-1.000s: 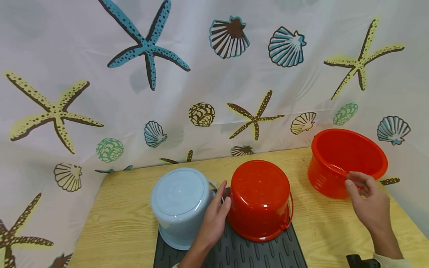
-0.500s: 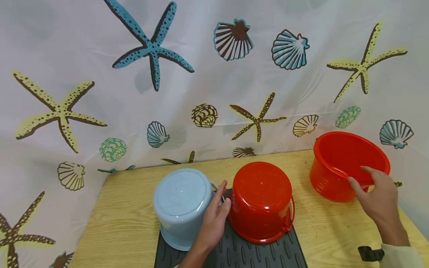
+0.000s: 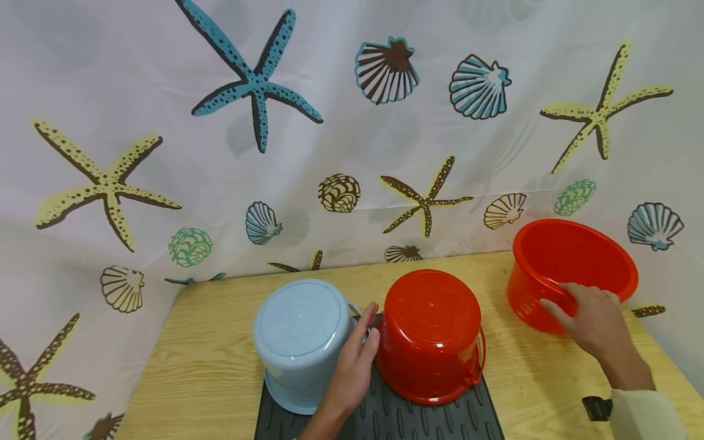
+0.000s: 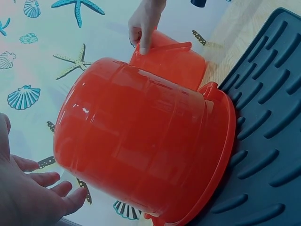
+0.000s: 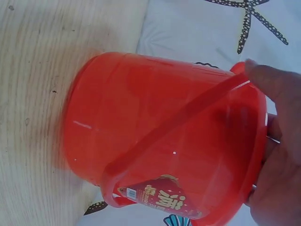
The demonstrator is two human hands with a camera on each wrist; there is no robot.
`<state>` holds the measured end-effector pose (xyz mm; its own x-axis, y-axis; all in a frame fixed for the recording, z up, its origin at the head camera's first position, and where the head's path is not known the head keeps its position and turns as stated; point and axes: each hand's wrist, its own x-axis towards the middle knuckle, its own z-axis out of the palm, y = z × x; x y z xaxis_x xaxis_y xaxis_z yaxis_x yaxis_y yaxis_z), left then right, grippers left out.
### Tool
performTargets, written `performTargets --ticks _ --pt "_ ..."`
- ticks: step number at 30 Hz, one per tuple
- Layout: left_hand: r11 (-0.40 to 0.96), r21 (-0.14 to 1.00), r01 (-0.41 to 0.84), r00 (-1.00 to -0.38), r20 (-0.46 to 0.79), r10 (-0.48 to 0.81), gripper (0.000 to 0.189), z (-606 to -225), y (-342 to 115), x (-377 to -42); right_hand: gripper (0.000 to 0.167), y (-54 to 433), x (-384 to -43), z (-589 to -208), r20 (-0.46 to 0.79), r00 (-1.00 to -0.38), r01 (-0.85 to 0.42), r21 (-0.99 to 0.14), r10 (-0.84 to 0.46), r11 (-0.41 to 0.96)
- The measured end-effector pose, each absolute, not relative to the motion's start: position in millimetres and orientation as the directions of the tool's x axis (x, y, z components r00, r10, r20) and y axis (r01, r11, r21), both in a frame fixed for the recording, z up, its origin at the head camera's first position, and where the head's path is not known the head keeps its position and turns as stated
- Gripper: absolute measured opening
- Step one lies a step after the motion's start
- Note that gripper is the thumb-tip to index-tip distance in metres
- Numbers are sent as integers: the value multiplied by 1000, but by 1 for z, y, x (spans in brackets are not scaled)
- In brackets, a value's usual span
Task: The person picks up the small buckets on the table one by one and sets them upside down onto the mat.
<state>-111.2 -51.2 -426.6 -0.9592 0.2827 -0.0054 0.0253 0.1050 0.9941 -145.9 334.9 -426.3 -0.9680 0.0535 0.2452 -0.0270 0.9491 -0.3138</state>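
Note:
In the head view, an upright red bucket (image 3: 528,296) stands at the table's right rear. My right hand (image 3: 596,327) holds its near rim. The right wrist view shows the thumb outside, by the handle's end, and the other fingers over the rim; the red handle (image 5: 178,120) hangs across the side. An upside-down red bucket (image 3: 431,311) and an upside-down light blue bucket (image 3: 299,321) sit side by side on a dark grey mat (image 3: 385,421). Between them is my left hand (image 3: 352,370), fingers extended and holding nothing. In the left wrist view, those fingers are apart from the red bucket (image 4: 127,136).
A light wooden table (image 3: 192,342) bears the mat and the upright bucket. Behind it hangs a white cloth (image 3: 330,140) printed with starfish and shells. The overturned red bucket's handle (image 3: 481,354) sticks out on its right side.
My right hand first came off the upright bucket's rim to the right with fingers spread, then moved left onto the near rim. The left hand stays between the two overturned buckets.

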Motion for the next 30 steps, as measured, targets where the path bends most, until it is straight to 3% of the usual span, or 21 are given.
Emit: performTargets --ticks 9,23,30 --pt "85 996 41 -959 15 284 57 -428 -51 -111 39 331 -150 -430 290 -955 -10 -242 62 970" --pt "76 996 53 -956 28 291 56 -427 -47 -110 36 337 -143 -430 361 -930 -25 -263 74 964" --pt "78 994 72 -957 47 286 52 -426 -47 -110 33 336 -139 -419 472 -879 -80 -287 68 955"
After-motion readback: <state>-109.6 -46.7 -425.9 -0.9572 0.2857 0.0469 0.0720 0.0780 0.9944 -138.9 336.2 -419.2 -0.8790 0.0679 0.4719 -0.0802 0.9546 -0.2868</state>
